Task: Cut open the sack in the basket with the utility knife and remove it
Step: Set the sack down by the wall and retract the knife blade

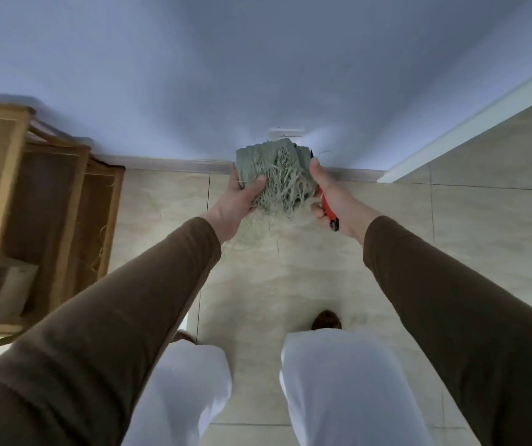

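Note:
A greenish woven sack [251, 162], cut and frayed with loose pale strands hanging from it, is held up in the air in front of the wall. My left hand [237, 201] grips its left lower side. My right hand [330, 194] holds the red utility knife [329, 210] in its fingers while the thumb presses against the sack's right edge. The knife's dark tip shows above the thumb. No basket is visible in this view.
A wooden shelf unit [52, 201] stands at the left against the wall, with a light box on a lower shelf. Beige floor tiles [290, 278] lie below, with loose fibres on them. A white door frame [470, 123] runs at the right. My legs and a shoe are below.

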Demonstrator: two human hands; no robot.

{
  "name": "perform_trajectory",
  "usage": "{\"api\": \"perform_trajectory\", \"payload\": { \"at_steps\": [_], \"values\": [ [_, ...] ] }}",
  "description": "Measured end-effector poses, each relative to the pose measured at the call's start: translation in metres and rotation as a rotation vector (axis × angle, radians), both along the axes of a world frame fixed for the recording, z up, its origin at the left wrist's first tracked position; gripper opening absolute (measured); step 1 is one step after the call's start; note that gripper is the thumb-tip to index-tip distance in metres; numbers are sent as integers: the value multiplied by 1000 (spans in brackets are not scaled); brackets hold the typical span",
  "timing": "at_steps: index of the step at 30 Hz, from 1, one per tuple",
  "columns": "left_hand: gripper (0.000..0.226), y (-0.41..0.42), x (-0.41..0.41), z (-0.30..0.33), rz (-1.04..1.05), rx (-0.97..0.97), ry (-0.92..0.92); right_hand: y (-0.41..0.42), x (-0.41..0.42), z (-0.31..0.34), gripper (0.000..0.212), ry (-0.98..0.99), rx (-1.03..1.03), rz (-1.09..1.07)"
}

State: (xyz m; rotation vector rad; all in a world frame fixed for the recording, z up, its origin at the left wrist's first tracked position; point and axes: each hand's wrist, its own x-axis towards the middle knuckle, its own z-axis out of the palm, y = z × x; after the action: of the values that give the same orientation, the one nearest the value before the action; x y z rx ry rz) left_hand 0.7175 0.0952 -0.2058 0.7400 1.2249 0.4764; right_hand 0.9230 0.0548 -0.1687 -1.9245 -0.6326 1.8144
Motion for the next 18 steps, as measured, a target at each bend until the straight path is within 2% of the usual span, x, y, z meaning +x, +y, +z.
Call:
{"api": "perform_trajectory", "payload": {
  "at_steps": [5,8,9,12,16,18],
  "values": [
    [58,5,7,-102,31,-37,12,10,11,-113,34,-40,49,-104],
    [67,12,13,-148,74,-67,-14,17,17,-168,25,-64,75,-91],
    [66,16,15,-163,69,-68,-15,20,19,-185,24,-72,86,-82],
    [36,31,20,-205,45,-24,55,34,26,-232,30,-109,114,-56],
    [38,49,27,-249,8,26,128,51,33,-285,45,-183,131,-31],
    [41,55,30,-264,7,37,166,56,33,-302,43,-204,146,-12]
  ]
}}
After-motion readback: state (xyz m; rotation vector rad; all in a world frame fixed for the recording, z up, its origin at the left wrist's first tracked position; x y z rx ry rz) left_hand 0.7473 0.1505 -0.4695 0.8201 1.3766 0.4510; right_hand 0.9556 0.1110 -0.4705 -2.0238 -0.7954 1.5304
